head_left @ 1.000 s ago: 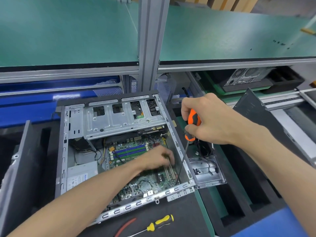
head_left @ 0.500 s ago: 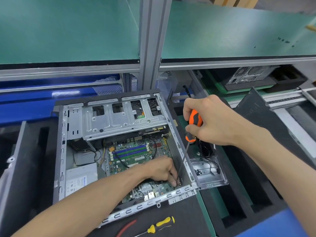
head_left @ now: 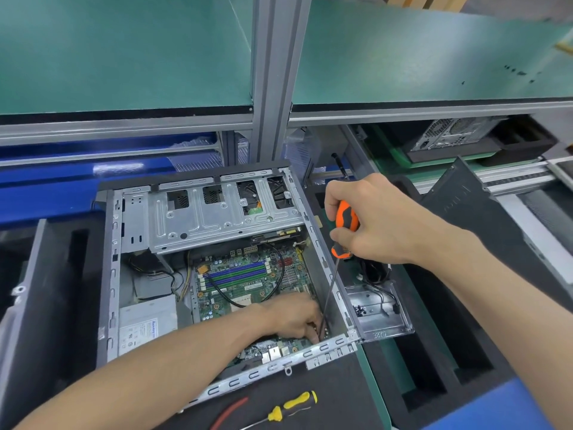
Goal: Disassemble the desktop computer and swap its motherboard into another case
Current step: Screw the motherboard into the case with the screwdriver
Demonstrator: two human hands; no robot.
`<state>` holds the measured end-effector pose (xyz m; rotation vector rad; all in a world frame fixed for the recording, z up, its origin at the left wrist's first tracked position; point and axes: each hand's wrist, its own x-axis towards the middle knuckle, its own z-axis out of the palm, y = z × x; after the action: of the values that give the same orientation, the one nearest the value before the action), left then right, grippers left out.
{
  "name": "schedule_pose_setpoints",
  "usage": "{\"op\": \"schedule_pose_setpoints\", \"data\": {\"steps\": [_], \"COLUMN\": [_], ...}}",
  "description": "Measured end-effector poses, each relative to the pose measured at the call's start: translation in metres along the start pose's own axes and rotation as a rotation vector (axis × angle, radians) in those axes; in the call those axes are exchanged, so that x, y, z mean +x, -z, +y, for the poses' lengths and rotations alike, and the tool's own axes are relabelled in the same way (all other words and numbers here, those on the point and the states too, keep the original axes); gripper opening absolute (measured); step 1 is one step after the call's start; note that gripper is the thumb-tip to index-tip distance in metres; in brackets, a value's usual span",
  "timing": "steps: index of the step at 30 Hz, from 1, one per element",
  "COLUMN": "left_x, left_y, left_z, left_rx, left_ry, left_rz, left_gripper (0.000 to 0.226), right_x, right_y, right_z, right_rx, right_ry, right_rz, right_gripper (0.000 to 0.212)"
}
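In the head view, an open grey sheet-metal computer case [head_left: 217,274] lay on black foam [head_left: 325,395], its green motherboard [head_left: 248,283] bare on the case floor beneath a ribbed, stamped-steel drive cage [head_left: 217,218]. The right hand [head_left: 381,225] was clenched around the rubbery orange-and-black handle of a screwdriver [head_left: 345,228], whose thin steel shaft slanted down to the board's near right corner, where the left hand [head_left: 294,315] had curled its fingers against the board beside the tip. Near the foam's front edge lay a small yellow-handled screwdriver [head_left: 294,405] beside a curved red strip [head_left: 229,411], while a glossy tray [head_left: 379,311] of tiny dark screws touched the case's right wall.
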<state>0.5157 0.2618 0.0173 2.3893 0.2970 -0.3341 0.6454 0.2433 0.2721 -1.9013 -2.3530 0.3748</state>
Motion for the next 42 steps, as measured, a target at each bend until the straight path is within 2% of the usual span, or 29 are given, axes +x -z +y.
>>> {"op": "schedule_pose_setpoints", "data": {"steps": [4,8,16,23,32,35,42], "left_x": [-0.002,-0.001,0.007,0.009,0.008,0.006,0.007], "left_y": [-0.002,-0.005,-0.017,-0.013,-0.01,-0.008,-0.009], "left_z": [0.004,0.003,-0.004,0.0,0.002,0.003,-0.001], "left_rx": [0.03,0.118,0.197,0.16,0.117,0.104,-0.003], "left_ry": [0.009,0.038,0.09,0.102,0.127,0.132,0.158], "left_rz": [0.066,0.073,0.053,0.007,0.009,0.044,0.023], "left_gripper": [0.026,0.047,0.03,0.018,0.036,0.052,0.052], "right_x": [0.001,0.004,0.011,0.01,0.007,0.005,0.004], "right_y": [-0.001,-0.004,-0.01,-0.007,-0.006,-0.005,-0.004], "right_z": [-0.002,-0.007,-0.009,-0.005,-0.001,0.0,0.003], "right_rx": [0.002,0.006,0.014,0.025,0.011,0.019,0.046], "right_ry": [0.008,0.038,0.071,0.07,0.063,0.066,0.054], "right_rz": [-0.006,0.017,0.025,0.037,0.042,0.051,0.047], "right_gripper": [0.022,0.023,0.021,0.02,0.017,0.017,0.017]}}
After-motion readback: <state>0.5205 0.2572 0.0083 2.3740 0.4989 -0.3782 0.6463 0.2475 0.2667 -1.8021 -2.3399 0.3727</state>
